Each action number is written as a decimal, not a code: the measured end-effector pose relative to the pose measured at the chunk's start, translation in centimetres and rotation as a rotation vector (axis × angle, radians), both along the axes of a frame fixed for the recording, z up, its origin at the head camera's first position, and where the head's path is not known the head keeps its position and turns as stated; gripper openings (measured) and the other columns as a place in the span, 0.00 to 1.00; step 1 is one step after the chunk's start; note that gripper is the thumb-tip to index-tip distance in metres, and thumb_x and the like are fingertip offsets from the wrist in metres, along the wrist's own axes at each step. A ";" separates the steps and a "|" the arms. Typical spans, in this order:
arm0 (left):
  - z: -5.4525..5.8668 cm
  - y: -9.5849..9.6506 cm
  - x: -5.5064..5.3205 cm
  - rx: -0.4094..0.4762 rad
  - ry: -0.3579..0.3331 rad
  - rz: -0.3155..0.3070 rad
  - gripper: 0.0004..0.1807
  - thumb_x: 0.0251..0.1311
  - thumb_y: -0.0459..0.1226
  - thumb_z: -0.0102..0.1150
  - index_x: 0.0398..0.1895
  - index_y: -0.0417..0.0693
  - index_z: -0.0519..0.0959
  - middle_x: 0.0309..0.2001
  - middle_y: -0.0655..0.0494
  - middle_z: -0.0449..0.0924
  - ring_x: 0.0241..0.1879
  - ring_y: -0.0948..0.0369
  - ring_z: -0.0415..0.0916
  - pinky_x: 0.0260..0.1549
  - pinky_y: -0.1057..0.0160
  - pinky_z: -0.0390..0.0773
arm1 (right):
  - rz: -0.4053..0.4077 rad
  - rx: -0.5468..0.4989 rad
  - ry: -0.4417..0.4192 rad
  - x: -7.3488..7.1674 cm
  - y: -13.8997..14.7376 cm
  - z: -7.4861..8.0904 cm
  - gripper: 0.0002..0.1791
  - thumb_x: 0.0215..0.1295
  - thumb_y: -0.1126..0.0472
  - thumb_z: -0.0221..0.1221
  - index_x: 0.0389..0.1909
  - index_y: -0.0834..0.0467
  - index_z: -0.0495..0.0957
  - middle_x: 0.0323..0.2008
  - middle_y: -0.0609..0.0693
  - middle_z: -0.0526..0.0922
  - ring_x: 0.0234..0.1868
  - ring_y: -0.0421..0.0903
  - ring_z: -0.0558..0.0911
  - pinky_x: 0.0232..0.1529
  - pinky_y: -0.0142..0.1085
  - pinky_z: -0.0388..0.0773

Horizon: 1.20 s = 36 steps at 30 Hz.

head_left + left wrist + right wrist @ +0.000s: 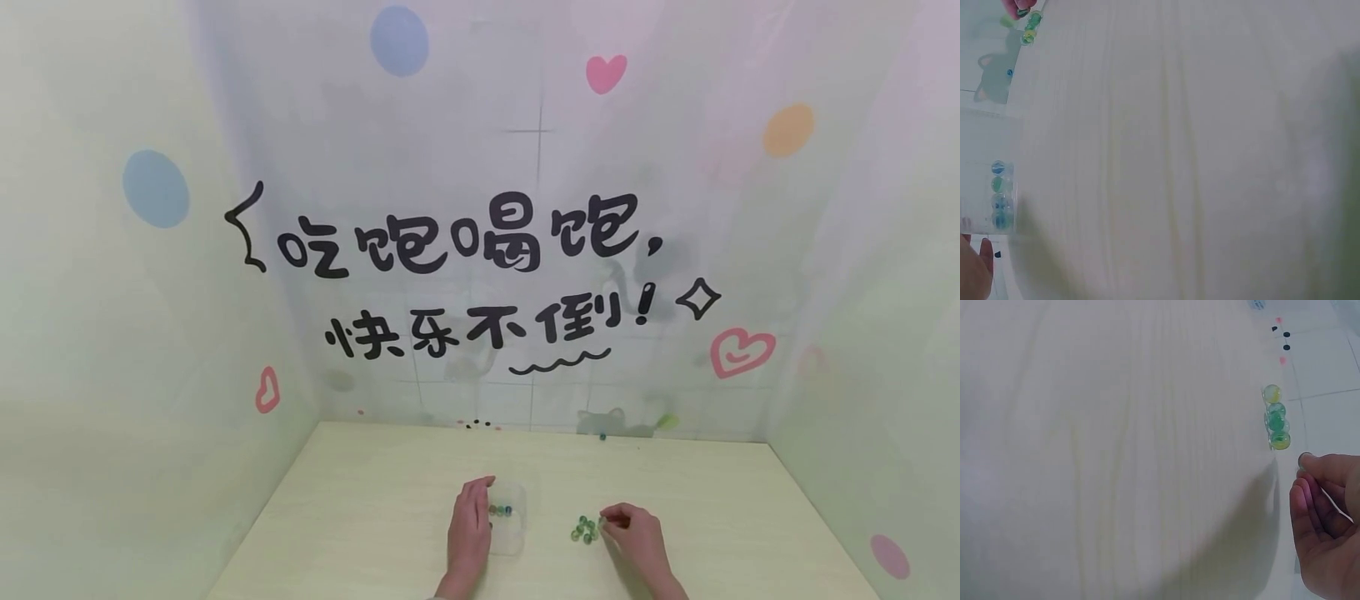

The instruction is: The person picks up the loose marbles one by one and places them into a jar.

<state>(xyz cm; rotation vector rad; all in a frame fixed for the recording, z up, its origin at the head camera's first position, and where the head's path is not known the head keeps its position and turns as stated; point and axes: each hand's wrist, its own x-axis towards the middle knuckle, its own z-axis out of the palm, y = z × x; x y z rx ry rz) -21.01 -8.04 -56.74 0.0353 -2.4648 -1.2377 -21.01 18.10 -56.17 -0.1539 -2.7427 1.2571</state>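
Note:
A clear plastic box (513, 543) stands on the table, with several blue and green marbles (500, 511) inside. Along the box's left side lies my left hand (469, 529), its fingers fairly straight against the wall and covering part of it. The left wrist view shows the marbles lined up near the box's bottom (999, 184). To the right, my right hand (636, 537) pinches a glass marble (1302, 460) between thumb and fingertips, mostly hidden by them. Right beside those fingertips sits a loose cluster of green and yellowish marbles (587, 538).
One dark blue marble (602, 437) lies alone by the table's back edge, near the printed backdrop (465, 383). Side curtains (885, 400) bound the pale wooden table (360, 517) on left and right.

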 end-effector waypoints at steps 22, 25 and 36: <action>-0.5 -0.1 -0.1 -0.018 0.014 0.012 0.21 0.80 0.46 0.33 0.55 0.52 0.78 0.54 0.58 0.80 0.53 0.57 0.77 0.54 0.54 0.78 | 0.051 -0.076 0.056 0.3 -1.7 1.5 0.07 0.53 0.73 0.66 0.34 0.62 0.84 0.30 0.50 0.87 0.32 0.39 0.81 0.31 0.24 0.77; -0.5 -0.1 -0.1 -0.009 0.011 0.011 0.21 0.80 0.46 0.34 0.55 0.52 0.78 0.54 0.58 0.80 0.53 0.57 0.77 0.55 0.54 0.78 | 0.056 -0.086 0.062 0.3 -2.0 1.5 0.07 0.54 0.72 0.66 0.34 0.61 0.85 0.30 0.49 0.87 0.31 0.38 0.80 0.31 0.24 0.77; -0.3 -0.1 -0.1 -0.003 0.010 0.004 0.21 0.80 0.46 0.33 0.56 0.52 0.78 0.55 0.58 0.80 0.54 0.57 0.77 0.55 0.53 0.78 | 0.090 -0.102 0.099 0.1 -3.4 2.3 0.06 0.54 0.70 0.68 0.33 0.61 0.85 0.29 0.50 0.87 0.30 0.37 0.80 0.31 0.23 0.79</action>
